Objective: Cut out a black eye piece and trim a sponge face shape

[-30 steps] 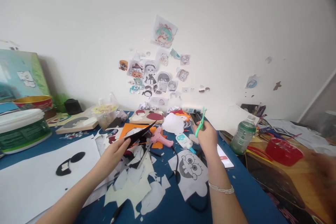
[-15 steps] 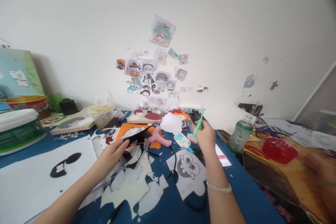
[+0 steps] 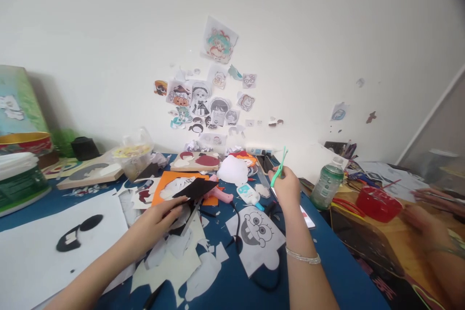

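Head view: a cluttered blue craft table point(image 3: 327, 261) runs up to a plain off-white wall point(image 3: 109, 34) where a cluster of small cartoon cut-out stickers point(image 3: 207, 101) hangs at twelve o'clock. The left hand point(image 3: 160, 220), at about seven o'clock from the table's middle, pinches a flat black sheet of craft foam point(image 3: 196, 188) by its near corner, above white paper scraps point(image 3: 181, 261). The right hand point(image 3: 288, 186), at about three o'clock from the foam, is closed around mint-green plastic scissors point(image 3: 279, 168) pointing upward. Beside it stands a green-labelled clear water bottle point(image 3: 327, 185). A white cartoon sponge-face paper cut-out point(image 3: 256, 232) lies between the forearms. Another person's blurred hand point(image 3: 421, 220) shows at four o'clock.
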The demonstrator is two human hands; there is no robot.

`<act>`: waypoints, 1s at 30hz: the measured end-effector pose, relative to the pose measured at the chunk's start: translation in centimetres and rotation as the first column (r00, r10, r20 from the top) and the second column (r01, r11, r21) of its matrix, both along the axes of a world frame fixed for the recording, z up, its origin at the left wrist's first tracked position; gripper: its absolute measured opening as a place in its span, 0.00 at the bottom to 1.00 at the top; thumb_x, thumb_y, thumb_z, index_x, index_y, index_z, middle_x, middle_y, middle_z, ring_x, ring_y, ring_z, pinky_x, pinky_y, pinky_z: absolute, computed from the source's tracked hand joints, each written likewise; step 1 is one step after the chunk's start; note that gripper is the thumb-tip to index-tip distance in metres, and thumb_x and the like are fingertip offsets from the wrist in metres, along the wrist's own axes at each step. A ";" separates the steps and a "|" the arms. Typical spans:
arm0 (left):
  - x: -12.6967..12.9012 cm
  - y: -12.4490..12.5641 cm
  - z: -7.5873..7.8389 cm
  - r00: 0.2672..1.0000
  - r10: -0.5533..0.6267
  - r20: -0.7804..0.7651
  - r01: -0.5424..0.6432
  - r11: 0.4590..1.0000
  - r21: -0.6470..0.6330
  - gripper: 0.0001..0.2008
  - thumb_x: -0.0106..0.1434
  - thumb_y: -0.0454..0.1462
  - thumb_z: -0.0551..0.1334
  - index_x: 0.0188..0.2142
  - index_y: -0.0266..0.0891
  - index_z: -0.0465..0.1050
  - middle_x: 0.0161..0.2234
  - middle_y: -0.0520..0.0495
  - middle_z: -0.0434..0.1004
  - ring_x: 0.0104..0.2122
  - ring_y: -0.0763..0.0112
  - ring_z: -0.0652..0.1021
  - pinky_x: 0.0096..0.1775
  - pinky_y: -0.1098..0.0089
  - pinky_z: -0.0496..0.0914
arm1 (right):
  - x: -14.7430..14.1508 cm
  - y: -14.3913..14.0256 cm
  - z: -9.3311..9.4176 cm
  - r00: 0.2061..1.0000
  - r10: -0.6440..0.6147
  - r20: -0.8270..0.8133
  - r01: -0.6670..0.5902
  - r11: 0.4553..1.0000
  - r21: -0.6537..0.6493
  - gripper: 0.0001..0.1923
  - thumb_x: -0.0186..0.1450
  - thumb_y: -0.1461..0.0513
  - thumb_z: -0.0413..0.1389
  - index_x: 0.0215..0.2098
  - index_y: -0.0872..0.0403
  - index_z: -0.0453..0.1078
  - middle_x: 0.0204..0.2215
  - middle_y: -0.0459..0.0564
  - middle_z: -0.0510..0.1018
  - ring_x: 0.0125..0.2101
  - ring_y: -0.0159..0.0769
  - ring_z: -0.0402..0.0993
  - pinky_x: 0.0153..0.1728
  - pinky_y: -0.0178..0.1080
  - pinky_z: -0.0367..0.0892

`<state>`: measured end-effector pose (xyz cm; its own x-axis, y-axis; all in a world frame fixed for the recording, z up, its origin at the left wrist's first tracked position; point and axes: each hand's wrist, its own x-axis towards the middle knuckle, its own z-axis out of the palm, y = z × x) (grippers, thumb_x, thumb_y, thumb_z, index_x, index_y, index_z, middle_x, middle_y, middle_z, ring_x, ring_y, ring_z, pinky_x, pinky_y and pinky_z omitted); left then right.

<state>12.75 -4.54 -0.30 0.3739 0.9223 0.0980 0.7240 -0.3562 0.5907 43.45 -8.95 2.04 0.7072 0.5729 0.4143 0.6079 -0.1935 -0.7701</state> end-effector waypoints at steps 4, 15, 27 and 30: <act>0.1 -0.1 -0.3 0.994 -0.054 -0.100 0.056 0.998 0.016 0.25 0.58 0.51 0.48 0.52 0.49 0.64 0.53 0.49 0.67 0.49 0.57 0.71 0.46 0.61 0.67 | 0.2 -0.1 -0.1 1.000 -0.005 -0.015 0.005 1.000 0.001 0.13 0.51 0.56 0.53 0.33 0.53 0.71 0.27 0.50 0.75 0.28 0.40 0.70 0.26 0.35 0.59; -0.1 0.2 -1.1 0.959 -0.126 -0.254 0.152 0.985 0.086 0.28 0.55 0.52 0.51 0.54 0.48 0.62 0.57 0.49 0.61 0.52 0.54 0.67 0.49 0.58 0.66 | 0.5 -0.3 0.0 1.000 -0.010 -0.028 0.011 1.000 0.002 0.13 0.51 0.56 0.53 0.33 0.53 0.71 0.26 0.49 0.75 0.27 0.39 0.69 0.24 0.34 0.59; 8.6 -7.3 -2.9 0.691 -0.639 -0.338 0.718 0.663 0.213 0.23 0.51 0.46 0.62 0.49 0.55 0.67 0.62 0.51 0.46 0.60 0.45 0.48 0.55 0.42 0.48 | 0.8 -0.3 -0.1 0.999 -0.002 -0.038 0.003 1.000 0.006 0.12 0.53 0.55 0.52 0.31 0.51 0.69 0.27 0.48 0.75 0.25 0.38 0.68 0.24 0.34 0.58; 11.6 -8.9 -2.8 0.568 -0.715 -0.407 0.806 0.584 0.099 0.20 0.54 0.46 0.60 0.47 0.49 0.70 0.61 0.44 0.47 0.59 0.45 0.50 0.55 0.44 0.51 | 0.6 -0.3 0.0 0.999 0.005 -0.046 -0.005 1.000 0.007 0.12 0.53 0.55 0.51 0.33 0.51 0.69 0.28 0.48 0.75 0.26 0.38 0.68 0.23 0.34 0.58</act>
